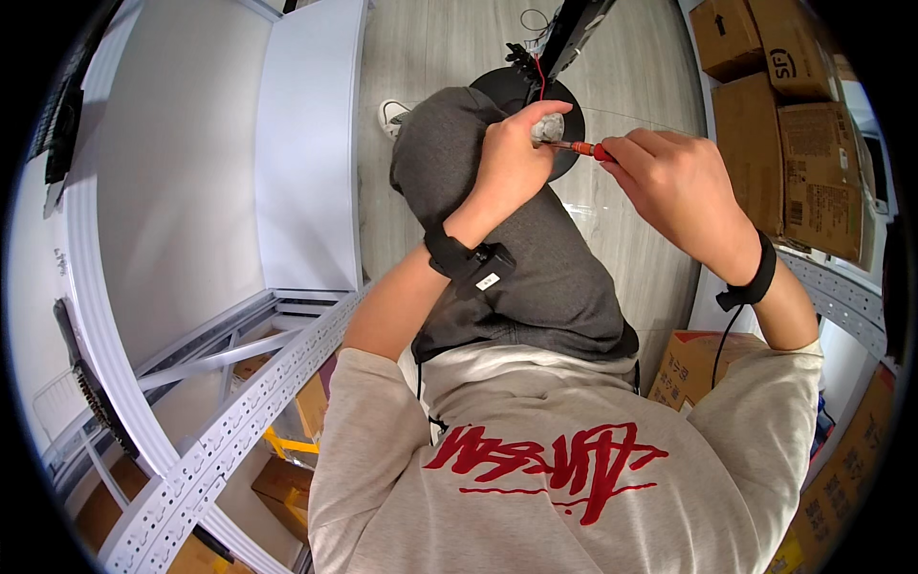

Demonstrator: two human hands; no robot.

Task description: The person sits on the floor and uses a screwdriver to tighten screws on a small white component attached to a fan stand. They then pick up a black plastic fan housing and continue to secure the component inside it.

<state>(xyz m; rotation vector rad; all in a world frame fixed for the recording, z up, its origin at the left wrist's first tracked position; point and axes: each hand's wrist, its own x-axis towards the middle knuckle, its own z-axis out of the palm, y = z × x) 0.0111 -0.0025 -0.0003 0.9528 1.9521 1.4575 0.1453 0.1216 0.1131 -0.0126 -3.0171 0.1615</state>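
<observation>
A small grey part (548, 126) sits clamped in the fingers of the left hand (512, 158). Just right of it, the right hand (674, 187) grips a red-handled screwdriver (585, 148), tip touching the part. Beyond both hands lies a black round base (572, 134); cardboard boxes (794, 124) stand farther right.

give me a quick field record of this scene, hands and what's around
left hand: left hand closed around a small grey part
right hand: right hand grips a red screwdriver, tip at the grey part
wrists: black bands on both
legs: grey trousers, one white shoe
floor: black round base under the hands
left side: white shelf frame
right side: cardboard boxes
</observation>
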